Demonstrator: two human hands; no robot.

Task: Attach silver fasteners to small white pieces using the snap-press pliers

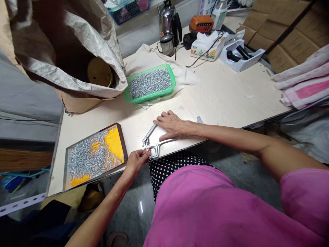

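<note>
A metal spring-loaded pair of hand pliers (157, 146) lies by the table's front edge, its two handles spread apart. My right hand (171, 124) is on these pliers, fingers over the upper handle and thumb by the lower one. At the jaw end, my left hand (137, 160) is closed in a pinch. Whatever sits between those fingertips is too small to make out; a small red spot shows beside them. Left of this hand, a shallow tray (125, 151) with a yellow bottom holds many small silver metal pieces. Further back, a green plastic basket (151, 98) is filled with similar pieces.
A large woven sack (102, 31) with a round container inside stands at the back left. Along the back are a steel kettle (167, 20), an orange battery (201, 24), a tissue box (205, 48) and a white tray (240, 65). Cardboard boxes (280, 27) are stacked at right.
</note>
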